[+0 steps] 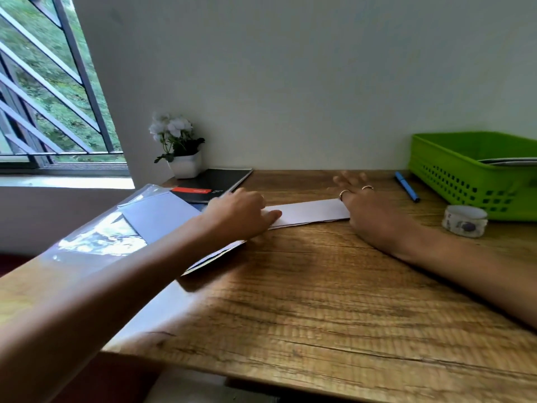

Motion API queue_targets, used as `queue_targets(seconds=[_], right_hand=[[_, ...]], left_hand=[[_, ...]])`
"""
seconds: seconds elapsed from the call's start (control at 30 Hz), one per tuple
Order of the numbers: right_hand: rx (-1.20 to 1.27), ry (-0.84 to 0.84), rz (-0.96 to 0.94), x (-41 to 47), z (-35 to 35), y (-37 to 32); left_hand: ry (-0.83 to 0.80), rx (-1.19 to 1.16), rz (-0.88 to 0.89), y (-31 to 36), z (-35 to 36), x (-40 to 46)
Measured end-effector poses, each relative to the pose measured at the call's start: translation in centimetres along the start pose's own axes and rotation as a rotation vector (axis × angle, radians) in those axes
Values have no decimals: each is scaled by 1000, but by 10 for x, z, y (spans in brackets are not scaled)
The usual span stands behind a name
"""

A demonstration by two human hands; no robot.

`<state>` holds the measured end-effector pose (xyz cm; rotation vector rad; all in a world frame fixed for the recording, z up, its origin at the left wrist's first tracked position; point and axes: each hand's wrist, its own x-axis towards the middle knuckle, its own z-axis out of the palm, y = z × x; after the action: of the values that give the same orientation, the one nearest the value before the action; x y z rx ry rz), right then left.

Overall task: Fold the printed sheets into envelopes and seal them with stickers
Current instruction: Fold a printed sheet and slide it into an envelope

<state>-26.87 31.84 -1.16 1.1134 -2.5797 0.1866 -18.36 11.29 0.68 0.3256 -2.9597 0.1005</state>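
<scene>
Folded white sheet (pixel 308 213) lies flat mid-tabletop (pixel 290 286), long narrow strip. Left hand (pixel 241 212) presses its left end, fingers curled loosely; right hand (pixel 367 207) flattens right end, fingers spread straight. Folding looks underway; sealing not yet done. Sticker tape roll (pixel 465 221) sits untouched, right. Black notebook (pixel 216 184) has red label, writing unreadable.

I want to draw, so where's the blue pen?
The blue pen lies on the table's far right, between the right hand and the green basket.
</scene>
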Motion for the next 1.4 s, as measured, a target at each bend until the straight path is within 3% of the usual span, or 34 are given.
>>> queue_targets(seconds=[0.23,0.4,0.5,0.6,0.7,0.87,1.0,1.2,1.4], right_hand=[[6,34,-63,4,-2,-9],[240,38,-134,9,-13,-62],[383,-101,-289,11,-17,-102],[365,-282,-430,12,-14,-129],[417,-258,-476,13,-8,-141],[367,-31,-434,19,3,-145],[659,196,-328,25,-5,-148],[859,277,-87,39,-20,-134],[1003,363,130,55,-34,-110]], left_hand=[[4,-83,-56,-55,-6,-8],[243,-228,-92,-83,8,-18],[339,-263,-153,-95,12,-24],[432,-310,-218,-103,12,-25],[512,-367,-256,-108,10,-26],[668,-485,-292,-113,6,-25],[843,-542,-323,-117,-5,-28],[1154,-485,-165,-112,-27,-35],[1245,-458,-1,-89,-41,-32]])
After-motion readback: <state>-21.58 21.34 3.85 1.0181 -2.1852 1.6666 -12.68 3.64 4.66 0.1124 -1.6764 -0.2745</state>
